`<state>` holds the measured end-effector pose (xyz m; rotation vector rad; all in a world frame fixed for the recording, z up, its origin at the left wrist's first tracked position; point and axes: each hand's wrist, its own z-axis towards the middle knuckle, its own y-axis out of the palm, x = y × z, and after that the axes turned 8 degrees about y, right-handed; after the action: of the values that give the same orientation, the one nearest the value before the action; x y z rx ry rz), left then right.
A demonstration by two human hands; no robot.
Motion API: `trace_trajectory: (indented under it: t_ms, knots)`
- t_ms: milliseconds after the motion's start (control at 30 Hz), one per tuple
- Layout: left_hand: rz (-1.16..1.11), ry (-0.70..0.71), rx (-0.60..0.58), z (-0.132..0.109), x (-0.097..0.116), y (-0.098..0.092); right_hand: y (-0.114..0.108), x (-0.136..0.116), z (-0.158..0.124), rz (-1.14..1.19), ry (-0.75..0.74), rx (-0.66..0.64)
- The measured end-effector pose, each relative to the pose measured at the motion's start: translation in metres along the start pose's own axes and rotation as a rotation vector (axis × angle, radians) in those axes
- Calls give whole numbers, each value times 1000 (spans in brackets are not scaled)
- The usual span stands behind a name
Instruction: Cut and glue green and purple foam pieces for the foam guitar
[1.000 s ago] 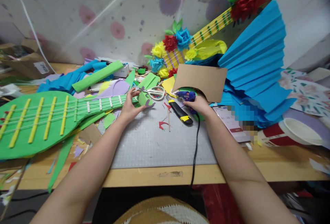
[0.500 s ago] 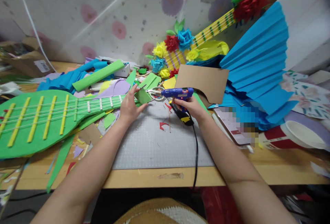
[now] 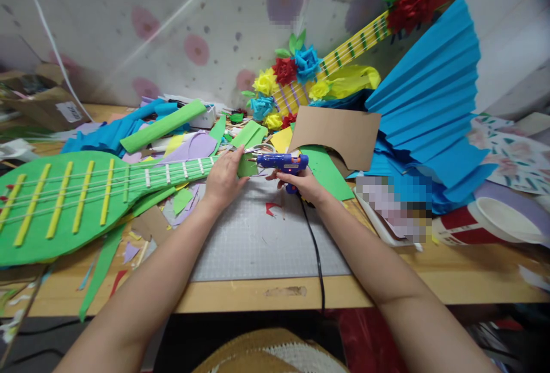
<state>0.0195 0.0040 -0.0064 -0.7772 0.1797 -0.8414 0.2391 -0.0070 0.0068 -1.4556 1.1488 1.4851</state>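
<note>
My right hand (image 3: 301, 183) is wrapped round a blue glue gun (image 3: 281, 162), its nozzle pointing left. The nozzle is close to a small green piece (image 3: 248, 167) at the end of the green guitar's neck. My left hand (image 3: 226, 173) grips that end, fingers over the top and thumb below. The paper guitar (image 3: 92, 201) stretches to the left, with yellow bars and white strings. Scissors (image 3: 260, 148) lie partly hidden behind the gun. Under both hands is a grey cutting mat (image 3: 270, 241).
A yellow guitar (image 3: 356, 46) with paper flowers leans at the back. Brown cardboard (image 3: 335, 132) and a pleated blue fan (image 3: 433, 103) stand to the right, near a phone (image 3: 387, 207) and a paper bucket (image 3: 472, 224). The gun's black cord (image 3: 317, 247) crosses the mat.
The glue gun and my right hand have moved left, closer to the green piece. My left hand has shifted slightly right, its fingers now closed more over the neck's end.
</note>
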Motion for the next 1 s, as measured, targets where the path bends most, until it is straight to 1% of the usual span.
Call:
trace_trajectory:
  t_ms: [100, 200, 300, 367, 433, 500, 633, 733, 833, 1000]
  knots:
    - [-31, -30, 10, -1, 0, -1, -1, 1, 0, -19, 1, 16]
    - [-47, -43, 23, -2, 0, -1, -7, -6, -3, -102, -5, 55]
    - [-48, 1, 19, -1, 0, -1, -22, -18, -9, -277, 42, 75]
    - [-40, 40, -1, -1, 0, -2, -33, -25, -13, -377, 79, 47]
    - [-44, 70, -32, 0, 0, -3, -43, -29, -16, -434, 99, 26]
    - [-58, 89, -64, 0, 0, -3, -47, -30, -17, -470, 127, 17]
    - [-71, 108, -89, 0, -1, -2, -43, -25, -15, -509, 185, 8]
    - [-64, 135, -89, -1, -1, -2, -38, -22, -13, -492, 168, 4]
    - [-65, 171, -64, -1, -1, -1, -36, -21, -12, -521, 142, -6]
    - [-100, 134, -59, -1, 0, -1, -38, -19, -12, -605, 117, -23]
